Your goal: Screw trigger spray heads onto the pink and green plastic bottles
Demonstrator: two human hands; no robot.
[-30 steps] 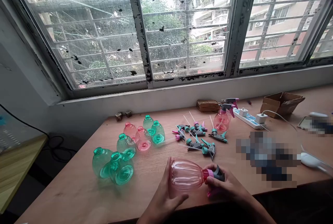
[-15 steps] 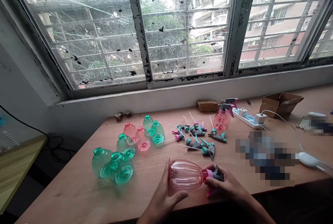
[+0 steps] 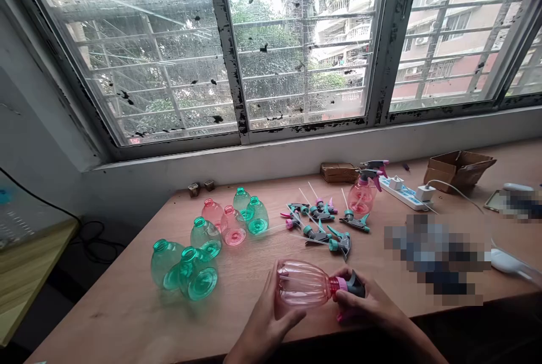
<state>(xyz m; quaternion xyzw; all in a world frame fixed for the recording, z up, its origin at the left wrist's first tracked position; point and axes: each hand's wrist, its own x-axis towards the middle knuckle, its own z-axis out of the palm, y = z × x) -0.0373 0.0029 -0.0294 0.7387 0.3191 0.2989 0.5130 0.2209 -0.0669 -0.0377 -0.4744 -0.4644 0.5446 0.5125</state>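
A clear pink spray bottle [image 3: 304,284] lies sideways between my hands above the table's front edge, its base to the left. My left hand [image 3: 271,316] cups that base, thumb along the near side. At the neck, my right hand [image 3: 367,302] closes its thumb and fingers round the pink collar [image 3: 339,285] of the grey spray head [image 3: 355,284]. A pink trigger [image 3: 348,314] shows below the right fingers. Beyond the bottle lies a pile of loose trigger spray heads [image 3: 317,234] with thin tubes. To the left stand several open green bottles [image 3: 199,273] and two pink ones [image 3: 234,226].
Pink bottles with spray heads [image 3: 362,194] stand at the back, beside a power strip [image 3: 406,193] with plugged-in chargers. Around them are a brown box [image 3: 339,172] and an open carton [image 3: 457,171]. A white cable [image 3: 470,197] crosses the right side, near a blurred patch.
A thin tube now shows more clearly inside the held bottle. Both hands keep nearly the same place and grip; the view has shifted very slightly.
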